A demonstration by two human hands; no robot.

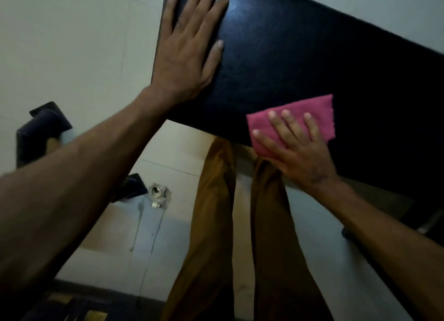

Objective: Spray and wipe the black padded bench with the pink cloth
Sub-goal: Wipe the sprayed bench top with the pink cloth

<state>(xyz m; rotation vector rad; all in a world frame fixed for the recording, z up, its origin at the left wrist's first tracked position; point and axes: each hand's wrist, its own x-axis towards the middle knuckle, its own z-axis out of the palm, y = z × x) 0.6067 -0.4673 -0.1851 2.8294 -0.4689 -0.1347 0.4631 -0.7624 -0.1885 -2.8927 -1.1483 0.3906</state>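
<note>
The black padded bench (300,56) fills the upper right of the head view, its top faintly shiny. My left hand (189,49) lies flat on the bench's left end, fingers spread, holding nothing. A folded pink cloth (319,109) rests on the near edge of the bench. My right hand (298,147) presses flat on the cloth, fingers spread over it. No spray bottle is in view.
Pale floor tiles (72,44) surround the bench. Black bench feet (43,128) stand on the floor at left, with a small metal floor fitting (158,193) near them. My legs in brown trousers (216,224) stand against the bench's near edge.
</note>
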